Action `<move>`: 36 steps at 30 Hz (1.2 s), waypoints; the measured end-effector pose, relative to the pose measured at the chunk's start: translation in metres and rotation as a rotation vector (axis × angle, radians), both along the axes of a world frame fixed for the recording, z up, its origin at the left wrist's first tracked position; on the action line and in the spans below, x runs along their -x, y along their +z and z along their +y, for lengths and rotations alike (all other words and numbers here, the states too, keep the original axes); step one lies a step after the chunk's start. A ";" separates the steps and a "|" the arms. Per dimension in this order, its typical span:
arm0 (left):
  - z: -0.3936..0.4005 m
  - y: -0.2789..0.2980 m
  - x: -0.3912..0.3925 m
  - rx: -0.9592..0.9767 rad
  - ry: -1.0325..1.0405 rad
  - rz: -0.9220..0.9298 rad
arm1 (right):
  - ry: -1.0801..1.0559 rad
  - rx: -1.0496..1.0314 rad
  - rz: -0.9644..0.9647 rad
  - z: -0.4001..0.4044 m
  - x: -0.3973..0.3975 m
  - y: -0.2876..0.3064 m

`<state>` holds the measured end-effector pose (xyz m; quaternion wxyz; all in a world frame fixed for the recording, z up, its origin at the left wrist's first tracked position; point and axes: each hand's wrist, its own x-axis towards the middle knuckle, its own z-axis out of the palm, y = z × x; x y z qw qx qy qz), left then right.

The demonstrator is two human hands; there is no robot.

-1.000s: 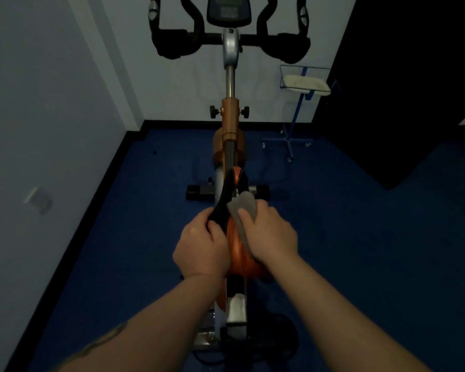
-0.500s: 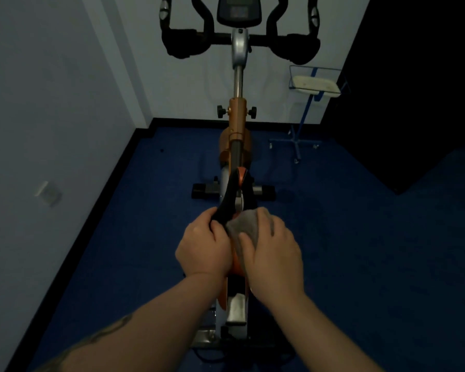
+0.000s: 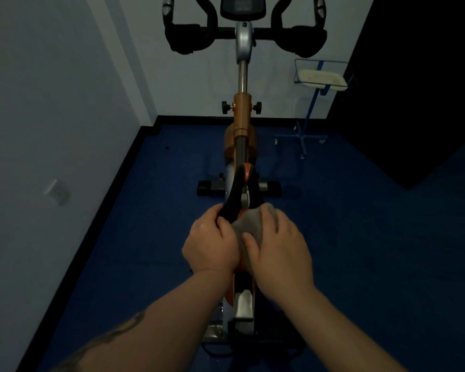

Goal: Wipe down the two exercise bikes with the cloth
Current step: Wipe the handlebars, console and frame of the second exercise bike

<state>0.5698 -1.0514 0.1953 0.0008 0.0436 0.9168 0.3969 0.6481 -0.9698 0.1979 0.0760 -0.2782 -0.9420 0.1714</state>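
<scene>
Two bare hands work at the saddle (image 3: pixel 240 189) of an orange exercise bike (image 3: pixel 242 116) at the centre of the frame, seen from above and behind in a dimly lit room. The left hand (image 3: pixel 210 244) grips the saddle's black left edge, fingers (image 3: pixel 220 224) curled round it, thumb side up. The right hand (image 3: pixel 278 248) presses a grey cloth (image 3: pixel 249 225) onto the saddle's rear, its fingers bent over the cloth and its thumb lying across the fabric — the cloth bunched between the two hands, just beside the left knuckles. A dark tattoo shows on the left forearm at lower left.

The saddle's nose points up the frame toward the silver and orange post, two black knobs at its collar. Black handlebars (image 3: pixel 185 40) spread across the top, with a console (image 3: pixel 241 8) between them, cut off by the upper edge. The front stabiliser bar lies crosswise on the blue floor (image 3: pixel 360 237) beyond the saddle; the rear frame runs down between the forearms.

At upper right stands a blue wire stand (image 3: pixel 321 76) on thin legs — a pale tray-like thing rests in its basket. A white wall fills the left side, a small pale box (image 3: pixel 56 191) fixed low on it, with black skirting along its foot. A dark area takes the right edge.
</scene>
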 end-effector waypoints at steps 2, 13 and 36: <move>0.000 0.001 0.000 0.006 0.005 0.006 | -0.051 0.109 -0.057 0.015 0.026 0.004; 0.001 0.001 0.000 -0.025 0.006 0.014 | -0.149 0.301 0.122 0.017 -0.002 -0.009; 0.001 0.001 -0.001 -0.033 0.012 0.014 | -0.165 0.239 0.141 0.007 -0.006 0.000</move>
